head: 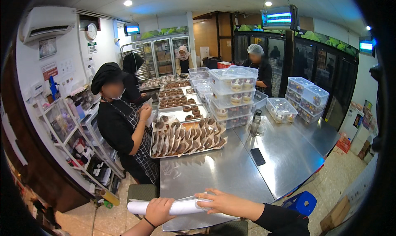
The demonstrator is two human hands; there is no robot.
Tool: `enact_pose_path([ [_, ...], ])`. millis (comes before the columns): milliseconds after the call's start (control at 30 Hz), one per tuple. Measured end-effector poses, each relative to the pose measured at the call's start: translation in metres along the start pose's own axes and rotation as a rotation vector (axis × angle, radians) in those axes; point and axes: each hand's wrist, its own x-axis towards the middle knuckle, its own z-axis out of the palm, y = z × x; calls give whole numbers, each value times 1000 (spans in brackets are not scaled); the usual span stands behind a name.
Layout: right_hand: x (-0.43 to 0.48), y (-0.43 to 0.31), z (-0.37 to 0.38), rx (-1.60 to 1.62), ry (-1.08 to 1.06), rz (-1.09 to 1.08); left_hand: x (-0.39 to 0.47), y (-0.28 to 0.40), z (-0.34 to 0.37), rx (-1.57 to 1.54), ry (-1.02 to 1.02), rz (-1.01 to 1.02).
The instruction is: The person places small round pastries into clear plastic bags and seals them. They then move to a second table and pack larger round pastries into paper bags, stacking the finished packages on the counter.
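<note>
A white roll, apparently of paper, lies across the near edge of the steel table. My left hand wraps around its middle, fingers over the top and a dark band on the wrist. At the roll's right end, the fingers of my right hand are spread over it and grip it. A thin loop, perhaps a rubber band, shows by those fingertips. Beyond my hands, a metal tray carries rows of chocolate doughnuts in paper sleeves.
Stacked clear plastic boxes hold desserts. A dark bottle and a phone are on the steel table. A co-worker stands left; others are farther back. A blue stool is right, a grey-topped seat left.
</note>
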Motion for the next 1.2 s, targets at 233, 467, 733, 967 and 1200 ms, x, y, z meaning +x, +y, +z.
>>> enact_pose_path([
  [233, -3, 6, 19, 358, 41, 166, 2, 3, -13, 12, -15, 19],
  [467, -1, 3, 14, 542, 317, 168, 3, 17, -20, -182, 26, -63],
  [733, -5, -19, -9, 572, 601, 208, 8, 29, -17, -370, 163, -65],
  [967, -8, -33, -41, 300, 354, 135, 15, 23, -25, -280, 185, 87],
  [1200, -3, -25, -48, 616, 140, 80, 14, 23, -23, -333, 131, 93],
])
